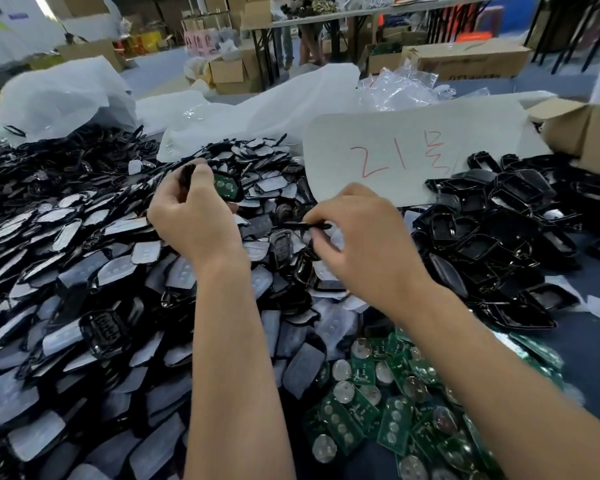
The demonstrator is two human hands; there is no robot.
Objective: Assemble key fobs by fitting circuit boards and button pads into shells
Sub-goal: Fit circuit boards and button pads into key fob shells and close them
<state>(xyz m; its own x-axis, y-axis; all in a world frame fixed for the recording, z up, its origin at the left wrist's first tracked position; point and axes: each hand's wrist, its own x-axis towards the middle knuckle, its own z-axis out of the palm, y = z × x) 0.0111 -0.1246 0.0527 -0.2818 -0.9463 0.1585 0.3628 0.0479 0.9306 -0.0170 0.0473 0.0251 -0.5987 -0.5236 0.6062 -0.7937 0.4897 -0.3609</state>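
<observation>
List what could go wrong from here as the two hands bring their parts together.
1. The left hand grips a shell with a green circuit board showing in it; the board may not be seated and could slip out.
2. The right hand pinches a thin black part edge-on; if dropped, it would likely vanish among the pile of button pads below.

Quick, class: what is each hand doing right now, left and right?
Left hand: grips a black shell with a green circuit board in it.
Right hand: pinches a thin black shell piece.
</observation>
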